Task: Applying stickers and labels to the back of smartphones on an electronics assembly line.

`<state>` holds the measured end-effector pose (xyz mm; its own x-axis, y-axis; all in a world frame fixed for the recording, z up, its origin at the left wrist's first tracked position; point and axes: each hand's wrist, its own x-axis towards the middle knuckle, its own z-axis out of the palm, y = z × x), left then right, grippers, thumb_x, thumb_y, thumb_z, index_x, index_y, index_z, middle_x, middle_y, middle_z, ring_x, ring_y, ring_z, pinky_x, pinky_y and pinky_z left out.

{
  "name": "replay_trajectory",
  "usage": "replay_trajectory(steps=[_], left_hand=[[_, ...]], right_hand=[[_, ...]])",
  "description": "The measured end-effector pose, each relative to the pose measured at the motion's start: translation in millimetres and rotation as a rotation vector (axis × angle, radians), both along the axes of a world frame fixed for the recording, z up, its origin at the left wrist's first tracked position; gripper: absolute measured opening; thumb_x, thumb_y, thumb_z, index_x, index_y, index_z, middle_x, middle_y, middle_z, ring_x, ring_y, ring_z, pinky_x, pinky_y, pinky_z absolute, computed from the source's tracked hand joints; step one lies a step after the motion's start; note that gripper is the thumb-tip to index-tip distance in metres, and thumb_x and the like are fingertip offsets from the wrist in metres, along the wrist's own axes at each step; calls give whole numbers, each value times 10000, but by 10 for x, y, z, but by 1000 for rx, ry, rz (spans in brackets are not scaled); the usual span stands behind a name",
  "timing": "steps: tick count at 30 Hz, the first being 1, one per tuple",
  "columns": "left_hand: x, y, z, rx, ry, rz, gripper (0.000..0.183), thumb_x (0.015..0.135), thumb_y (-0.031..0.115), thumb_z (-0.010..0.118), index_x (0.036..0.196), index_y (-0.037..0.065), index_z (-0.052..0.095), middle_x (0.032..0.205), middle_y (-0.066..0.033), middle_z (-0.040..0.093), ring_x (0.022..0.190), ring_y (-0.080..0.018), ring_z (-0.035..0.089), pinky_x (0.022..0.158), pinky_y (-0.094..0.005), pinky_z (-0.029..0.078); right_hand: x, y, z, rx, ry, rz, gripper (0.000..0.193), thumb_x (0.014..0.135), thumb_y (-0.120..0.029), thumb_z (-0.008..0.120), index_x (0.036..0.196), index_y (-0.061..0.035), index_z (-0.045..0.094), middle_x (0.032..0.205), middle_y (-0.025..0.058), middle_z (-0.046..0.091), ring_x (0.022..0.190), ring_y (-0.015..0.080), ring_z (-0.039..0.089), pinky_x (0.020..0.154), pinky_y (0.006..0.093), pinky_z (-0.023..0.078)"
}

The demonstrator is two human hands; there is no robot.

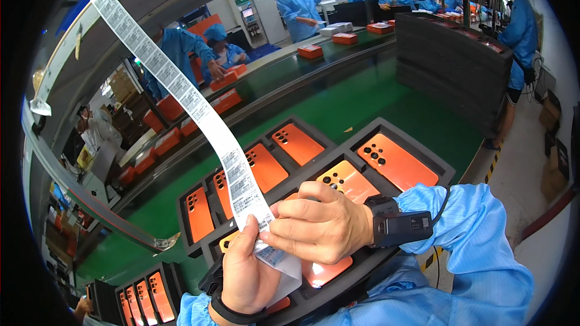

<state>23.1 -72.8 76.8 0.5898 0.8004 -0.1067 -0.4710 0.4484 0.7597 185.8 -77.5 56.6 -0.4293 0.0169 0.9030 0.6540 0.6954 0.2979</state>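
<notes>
On the green belt (368, 99), the black tray (446, 173) sits near you, its orange phones (402, 166) seated. The label strip (211, 130) runs from far left to your hands: your left hand (248, 278) pinches it, while your right hand (323, 223) meets its edge, grip hidden. Peeling seems partway: one blank stretch, many printed labels left, none visible on phone backs.

print on label strip (181, 87) too small to read; left hand (246, 284): fingers mostly hidden; orange phone (326, 273) partly covered by right hand (320, 223)
</notes>
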Motion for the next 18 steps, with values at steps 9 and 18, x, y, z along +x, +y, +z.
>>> replay_trajectory(steps=[9,18], left_hand=[[208,-107,104,-3,24,-28,442,971,288,314,1261,-34,398,1180,-139,518,1073,-207,510,950,-346,376],[532,186,163,166,45,-31,411,969,307,320,1211,-12,415,803,-105,581,726,-174,562,672,-307,472]], right_hand=[[188,-163,-5,99,33,-18,194,561,-123,625,726,-30,665,870,5,591,883,180,540,706,336,382],[656,-288,236,-229,76,176,244,641,-100,674,881,-59,663,871,31,582,768,209,507,666,348,385]])
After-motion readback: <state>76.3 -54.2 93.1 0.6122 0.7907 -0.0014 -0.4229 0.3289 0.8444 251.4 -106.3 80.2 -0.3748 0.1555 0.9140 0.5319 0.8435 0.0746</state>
